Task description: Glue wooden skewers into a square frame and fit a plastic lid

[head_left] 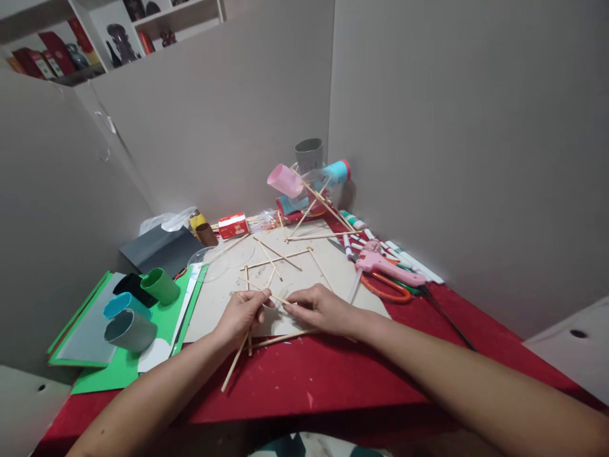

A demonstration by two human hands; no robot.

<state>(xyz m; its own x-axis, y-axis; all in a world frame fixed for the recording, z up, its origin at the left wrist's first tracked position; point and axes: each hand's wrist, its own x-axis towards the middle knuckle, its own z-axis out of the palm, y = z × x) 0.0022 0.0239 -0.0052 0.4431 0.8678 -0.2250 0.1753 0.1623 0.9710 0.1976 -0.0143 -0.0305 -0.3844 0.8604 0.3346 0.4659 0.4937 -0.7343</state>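
- The left hand [242, 315] was clenched round a long stick [234, 365], which ran down from the fist and out over the red bench [333, 387] towards the person.
- The right hand [320, 309] lay low, fingertips drawn together at the near end of a thin stick [254, 285]. I could not tell whether it was pinching the stick or only pressing it flat.
- Both sticks met between the hands, at the near edge of the cardboard sheet [333, 273], just below a stick frame [280, 257] lying on it.
- The step looked to me like setting one stick against another. To do it well, I judged, the right fingers should pin the joint to the sheet while the left hand makes only small turns, since the long stick's free end could lever the frame out of line.
- The glue gun [387, 266] lay within reach to the right, above the orange scissors [387, 290].
- The crossing point of the sticks was hidden under the fingers.
- I could not make out whether the frame's joints were glued.
- A wheel of sticks and cups [309, 190] at the back was too tangled to read.
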